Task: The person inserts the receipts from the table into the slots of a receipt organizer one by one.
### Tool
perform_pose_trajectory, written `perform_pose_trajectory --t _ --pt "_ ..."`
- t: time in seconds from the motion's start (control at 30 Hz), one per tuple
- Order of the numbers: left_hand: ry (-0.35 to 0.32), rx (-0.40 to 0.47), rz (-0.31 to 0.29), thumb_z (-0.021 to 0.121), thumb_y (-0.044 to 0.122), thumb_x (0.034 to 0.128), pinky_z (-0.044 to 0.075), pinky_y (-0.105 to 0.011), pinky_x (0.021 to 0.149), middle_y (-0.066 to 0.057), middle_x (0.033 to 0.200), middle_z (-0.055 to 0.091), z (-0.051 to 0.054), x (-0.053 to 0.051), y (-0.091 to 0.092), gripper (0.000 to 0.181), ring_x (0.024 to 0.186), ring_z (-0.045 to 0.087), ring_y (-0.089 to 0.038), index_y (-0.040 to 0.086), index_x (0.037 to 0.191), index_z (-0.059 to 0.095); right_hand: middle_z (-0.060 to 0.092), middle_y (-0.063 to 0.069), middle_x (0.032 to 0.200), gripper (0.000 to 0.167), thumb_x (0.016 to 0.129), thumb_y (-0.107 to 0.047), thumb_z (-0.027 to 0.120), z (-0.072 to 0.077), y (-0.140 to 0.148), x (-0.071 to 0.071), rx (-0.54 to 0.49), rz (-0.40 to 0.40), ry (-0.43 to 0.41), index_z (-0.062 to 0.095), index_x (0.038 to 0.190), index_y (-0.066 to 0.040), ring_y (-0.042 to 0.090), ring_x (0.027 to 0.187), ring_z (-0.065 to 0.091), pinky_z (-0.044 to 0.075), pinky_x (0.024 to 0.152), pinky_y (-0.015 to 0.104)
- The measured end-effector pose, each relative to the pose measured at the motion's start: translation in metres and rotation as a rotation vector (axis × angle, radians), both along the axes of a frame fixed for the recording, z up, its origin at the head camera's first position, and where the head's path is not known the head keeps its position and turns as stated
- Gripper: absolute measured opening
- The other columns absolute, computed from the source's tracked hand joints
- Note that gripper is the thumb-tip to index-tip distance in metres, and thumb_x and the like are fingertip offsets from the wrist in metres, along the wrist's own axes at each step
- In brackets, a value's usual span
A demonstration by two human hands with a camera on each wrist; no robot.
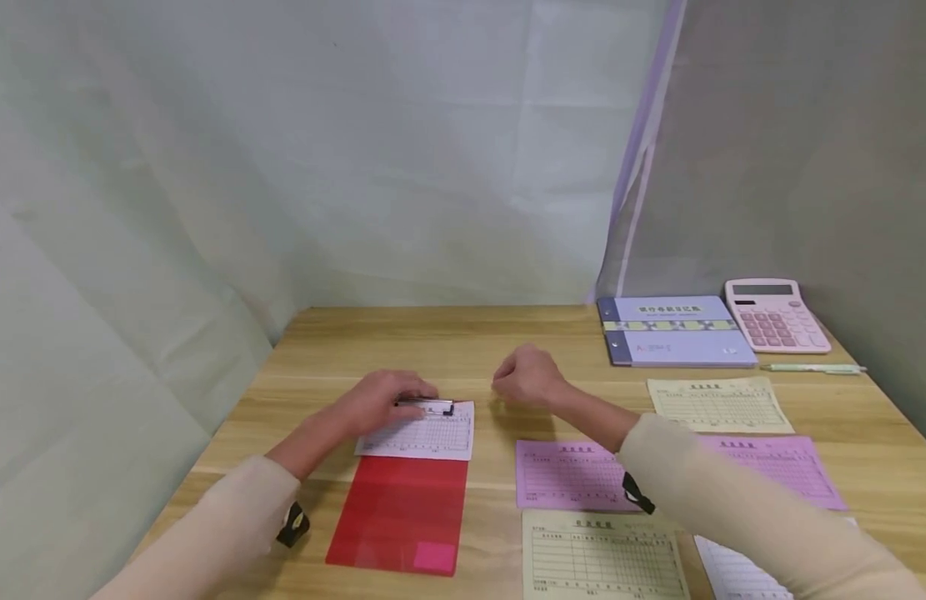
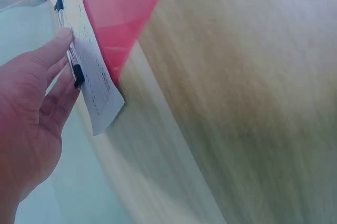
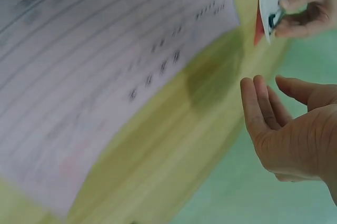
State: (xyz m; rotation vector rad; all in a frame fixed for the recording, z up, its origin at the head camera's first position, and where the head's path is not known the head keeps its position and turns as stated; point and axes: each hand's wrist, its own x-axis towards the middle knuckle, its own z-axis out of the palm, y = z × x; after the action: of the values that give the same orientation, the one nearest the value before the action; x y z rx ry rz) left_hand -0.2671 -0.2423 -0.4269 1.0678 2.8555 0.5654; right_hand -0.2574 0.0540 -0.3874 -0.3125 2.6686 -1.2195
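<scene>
A red clipboard [image 1: 401,508] lies on the table with a white printed form [image 1: 431,439] across its top end. My left hand [image 1: 378,403] grips the metal clip [image 1: 437,407] at that end. In the left wrist view the thumb and fingers of the left hand [image 2: 34,97] pinch the clip [image 2: 74,58] from both sides, and the form [image 2: 100,89] curves up at one corner. To the right of the clipboard, my right hand [image 1: 527,375] holds nothing. The right wrist view shows the right hand [image 3: 295,132] with fingers slightly bent and thumb apart.
Pink forms [image 1: 568,475] and a yellow form [image 1: 601,558] lie right of the clipboard, with another yellow form [image 1: 721,406] behind. At the back right are a blue account book [image 1: 676,332], a pink calculator [image 1: 776,317] and a pen [image 1: 813,367]. Pale curtains hang behind the table.
</scene>
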Motion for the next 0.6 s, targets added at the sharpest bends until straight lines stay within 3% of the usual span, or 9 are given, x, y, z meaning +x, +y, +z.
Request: perform_pose_trajectory --t 0.2,0.37,0.6 --pt "-0.078 0.054 0.036 0.086 0.019 0.0912 0.056 -0.043 0.1 -0.003 0.127 0.075 0.002 -0.001 0.0 0.043 0.116 0.071 -0.02 0.009 0.132 0.075 0.079 0.015 0.11 0.025 0.099 -0.012 0.074 0.019 0.047 0.0 0.088 0.087 0.058 0.078 0.117 0.004 0.029 0.101 0.075 0.06 0.087 0.041" --pt "-0.097 0.064 0.074 0.086 0.02 0.0914 0.053 -0.048 0.105 -0.001 0.131 0.074 0.005 -0.001 -0.002 0.047 0.125 0.068 -0.024 0.011 0.136 0.074 0.077 0.018 0.117 0.028 0.1 -0.012 0.071 0.03 0.086 0.008 0.037 0.138 0.078 0.075 0.122 0.005 0.036 0.111 0.072 0.058 0.092 0.048" --pt "-0.077 0.158 0.071 0.088 0.016 0.0894 0.056 -0.048 0.101 -0.002 0.129 0.075 0.001 0.0 -0.006 0.048 0.122 0.07 -0.025 0.011 0.135 0.074 0.078 0.012 0.116 0.025 0.1 -0.013 0.074 0.026 0.128 0.029 -0.003 0.147 0.058 0.077 0.121 0.001 0.029 0.109 0.072 0.057 0.094 0.047"
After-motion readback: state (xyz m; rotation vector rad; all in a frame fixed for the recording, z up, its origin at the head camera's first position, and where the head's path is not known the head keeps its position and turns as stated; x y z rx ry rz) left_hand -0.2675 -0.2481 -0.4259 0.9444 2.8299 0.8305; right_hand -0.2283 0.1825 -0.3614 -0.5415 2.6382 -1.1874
